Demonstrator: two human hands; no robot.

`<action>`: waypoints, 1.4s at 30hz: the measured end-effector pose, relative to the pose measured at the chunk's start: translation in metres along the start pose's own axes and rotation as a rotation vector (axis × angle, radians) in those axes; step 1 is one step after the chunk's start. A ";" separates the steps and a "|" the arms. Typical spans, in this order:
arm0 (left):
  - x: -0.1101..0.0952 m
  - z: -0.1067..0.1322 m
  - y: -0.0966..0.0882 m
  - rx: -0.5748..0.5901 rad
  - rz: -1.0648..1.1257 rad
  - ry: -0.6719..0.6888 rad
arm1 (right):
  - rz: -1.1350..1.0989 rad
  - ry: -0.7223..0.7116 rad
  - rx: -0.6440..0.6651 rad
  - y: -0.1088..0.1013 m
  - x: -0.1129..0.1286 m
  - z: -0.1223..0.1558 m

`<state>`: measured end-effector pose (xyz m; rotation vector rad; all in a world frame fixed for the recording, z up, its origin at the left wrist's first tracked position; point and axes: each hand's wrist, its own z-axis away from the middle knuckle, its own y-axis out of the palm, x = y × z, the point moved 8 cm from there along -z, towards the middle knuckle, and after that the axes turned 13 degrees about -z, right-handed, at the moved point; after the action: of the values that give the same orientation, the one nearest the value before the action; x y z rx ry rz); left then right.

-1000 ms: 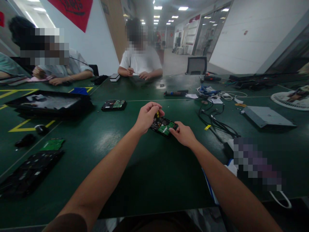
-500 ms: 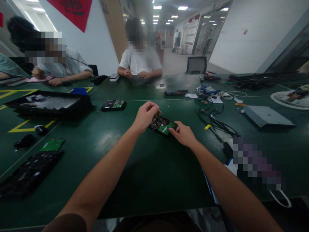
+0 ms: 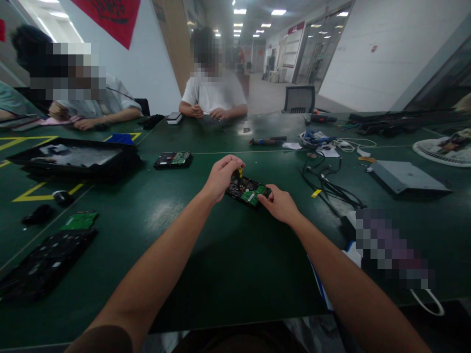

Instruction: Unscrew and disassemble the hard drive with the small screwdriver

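A hard drive (image 3: 246,191) lies on the green table, its underside up with a green circuit board at the right end. My left hand (image 3: 222,177) is closed round a small screwdriver (image 3: 240,173) with a yellow and black handle. The screwdriver stands nearly upright, its tip down at the middle of the drive; the exact point of contact is too small to make out. My right hand (image 3: 280,202) grips the drive's right end between thumb and fingers.
Another hard drive (image 3: 172,160) lies to the left, beyond a loose green board (image 3: 79,220) and a black casing (image 3: 47,262). A black tray (image 3: 73,159) stands far left. Cables (image 3: 331,184) and a grey metal box (image 3: 408,177) lie right. Two people sit across the table.
My left hand's fingers have shifted slightly on the screwdriver, and more of its yellow handle shows. The drive and my right hand stay in place.
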<state>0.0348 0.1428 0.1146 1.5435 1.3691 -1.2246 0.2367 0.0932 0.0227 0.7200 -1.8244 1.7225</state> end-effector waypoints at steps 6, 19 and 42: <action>-0.005 0.003 0.007 0.127 0.078 -0.039 | -0.008 -0.025 -0.010 0.000 0.001 0.000; -0.011 0.001 0.000 0.029 -0.107 0.082 | 0.001 -0.038 -0.017 0.001 0.000 -0.001; -0.003 0.008 0.018 0.140 0.168 -0.050 | 0.000 -0.039 -0.011 0.001 -0.001 -0.002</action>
<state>0.0512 0.1316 0.1140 1.6756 1.1172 -1.2671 0.2370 0.0950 0.0211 0.7547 -1.8587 1.7082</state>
